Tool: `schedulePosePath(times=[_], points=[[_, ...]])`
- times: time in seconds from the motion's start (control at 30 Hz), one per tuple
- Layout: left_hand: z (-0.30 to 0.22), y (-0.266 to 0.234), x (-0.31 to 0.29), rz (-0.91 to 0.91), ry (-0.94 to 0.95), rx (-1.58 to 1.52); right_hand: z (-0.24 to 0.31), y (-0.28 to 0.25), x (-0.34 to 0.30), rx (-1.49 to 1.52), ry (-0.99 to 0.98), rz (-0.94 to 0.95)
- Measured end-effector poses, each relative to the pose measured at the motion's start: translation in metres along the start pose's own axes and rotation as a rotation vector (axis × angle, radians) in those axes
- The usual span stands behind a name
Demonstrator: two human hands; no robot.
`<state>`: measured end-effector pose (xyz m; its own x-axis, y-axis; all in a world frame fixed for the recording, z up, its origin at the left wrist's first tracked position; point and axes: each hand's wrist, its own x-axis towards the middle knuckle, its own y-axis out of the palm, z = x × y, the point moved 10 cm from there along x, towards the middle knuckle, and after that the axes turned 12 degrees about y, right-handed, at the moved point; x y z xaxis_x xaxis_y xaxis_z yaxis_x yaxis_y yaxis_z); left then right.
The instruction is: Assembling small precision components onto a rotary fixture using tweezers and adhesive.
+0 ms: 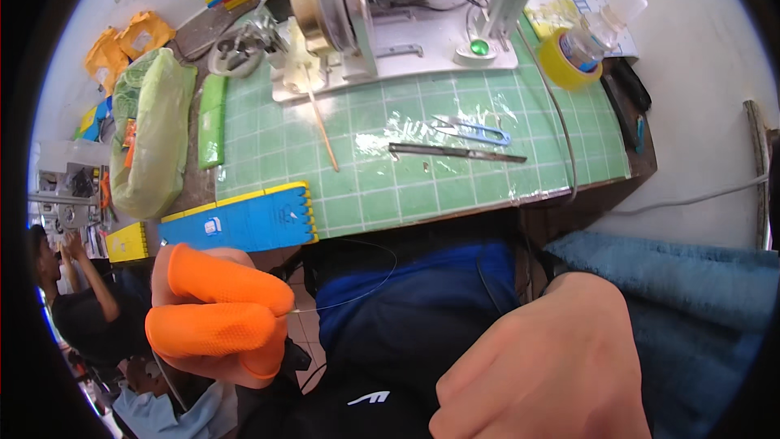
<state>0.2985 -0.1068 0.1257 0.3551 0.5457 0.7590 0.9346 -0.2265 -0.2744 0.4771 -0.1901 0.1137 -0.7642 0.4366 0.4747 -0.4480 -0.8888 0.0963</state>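
My left hand point(219, 317), with orange rubber finger covers on some fingers, is curled closed below the table's front edge. A thin, clear wire or thread point(396, 262) comes out by its fingertips and loops rightward over my lap. My right hand point(544, 358) is closed at the lower right, back of the hand up; its fingertips and anything in them are hidden. Nearest my left hand on the table is a blue notched board with yellow edging point(244, 219). Farther off lie blue-handled thread snips point(479, 132) and dark tweezers point(455, 153).
A machine with a metal wheel point(309, 4) stands at the back, a thin wooden stick point(323, 132) jutting from it. On the left is a plastic-lined basket point(154, 154); at right, a yellow tape roll point(561, 65) around a bottle. A grey cable point(562, 114) crosses the green mat. Another person point(89, 305) sits far left.
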Motion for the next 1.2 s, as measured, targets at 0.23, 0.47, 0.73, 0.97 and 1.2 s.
schedulePosePath(times=[0.23, 0.47, 0.73, 0.97, 1.2], points=[[-0.029, -0.117, -0.036, -0.201, 0.025, 0.381, -0.045, 0.011, 0.046, 0.232, 0.91, -0.061], [-0.115, -0.38, -0.169, -0.095, -0.192, 1.737, -0.091, 0.029, 0.145, -0.783, 0.512, -0.394], [-0.316, -0.453, -0.223, -0.502, 0.085, 1.744, -0.219, 0.093, 0.246, -1.125, 0.53, -0.214], [-0.109, -0.366, -0.232, -0.006, -0.145, 1.47, -0.272, 0.115, 0.25, -1.402, 0.529, -0.171], [-0.002, -0.306, -0.281, 0.0, -0.336, 1.067, -0.281, 0.102, 0.247, -1.325, 0.497, -0.182]])
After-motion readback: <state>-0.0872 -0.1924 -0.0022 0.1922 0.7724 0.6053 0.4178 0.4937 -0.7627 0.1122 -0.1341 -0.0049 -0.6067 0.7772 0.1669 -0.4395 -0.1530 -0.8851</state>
